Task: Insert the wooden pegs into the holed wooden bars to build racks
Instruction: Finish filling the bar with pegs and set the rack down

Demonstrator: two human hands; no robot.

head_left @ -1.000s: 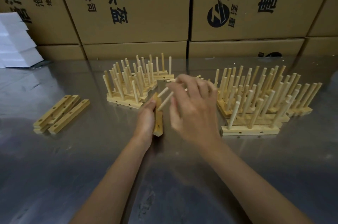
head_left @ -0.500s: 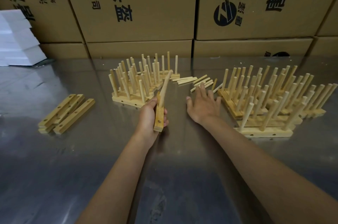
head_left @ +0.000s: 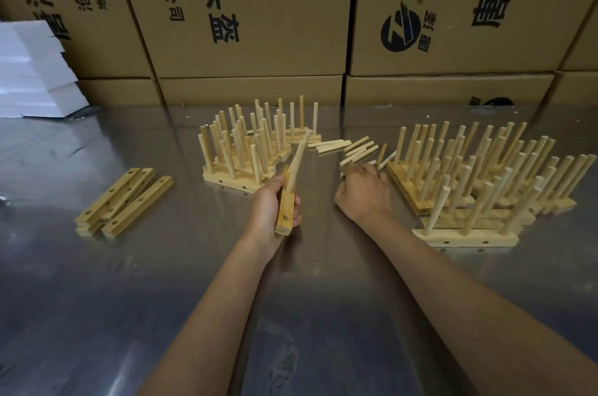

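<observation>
Stacked cardboard boxes [head_left: 246, 7] printed with Chinese characters formed the backdrop behind a shiny steel table [head_left: 97, 282]. On it stood two clusters of finished peg racks, one left of centre [head_left: 239, 149] and a larger one on the right [head_left: 479, 175]. A small pile of empty holed bars [head_left: 124, 198] lay well to the left, and loose pegs [head_left: 343, 146] lay scattered between the two clusters.

The left hand [head_left: 268, 204] gripped a holed bar [head_left: 286, 204], fingers curled round it, holding it on edge above the table near the centre. One peg [head_left: 299, 156] already stood in its far hole, slanting up and away; a nearer hole was visibly empty.

The right hand [head_left: 362, 192] rested low at the near edge of the loose pegs, fingers curled downward. It seemed to be closing on a peg, but whether it had hold of one could not be told.

The step in hand appeared to be fetching the next peg for this partly filled bar. The next move would call for lifting one peg clear of its neighbours, lining its end up with an empty hole, and pressing it in straight.
</observation>
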